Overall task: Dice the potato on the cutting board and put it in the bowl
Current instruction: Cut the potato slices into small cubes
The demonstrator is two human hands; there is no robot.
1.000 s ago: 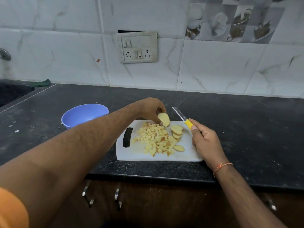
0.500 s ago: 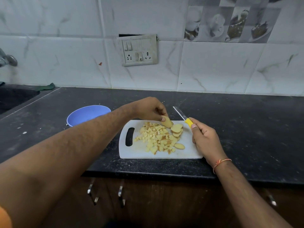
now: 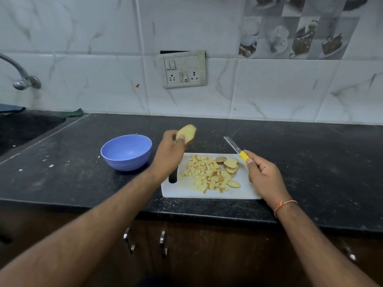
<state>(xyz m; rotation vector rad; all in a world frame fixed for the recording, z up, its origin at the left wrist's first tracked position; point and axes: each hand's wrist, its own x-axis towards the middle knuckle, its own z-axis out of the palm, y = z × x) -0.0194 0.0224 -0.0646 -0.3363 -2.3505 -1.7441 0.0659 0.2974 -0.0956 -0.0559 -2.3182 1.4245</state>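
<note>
Black speckled counter (image 3: 290,154) with white crumbs at left. Marble-look wall tiles (image 3: 83,79) behind, decorative cup-print tiles (image 3: 294,32) top right. Switch-socket plate (image 3: 183,69) on wall, slightly askew. Metal tap (image 3: 22,79) over dark sink (image 3: 24,129) far left, green cloth (image 3: 71,113) by it. Cabinet handles (image 3: 145,241) below.

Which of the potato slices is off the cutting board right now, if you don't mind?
The slice held up in the left hand; the others lie on the board.

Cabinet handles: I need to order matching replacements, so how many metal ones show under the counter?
3. Two handles sit close together below the cutting board, one at and one at. A third shows at far right, blurred. The arms may hide others.
</note>
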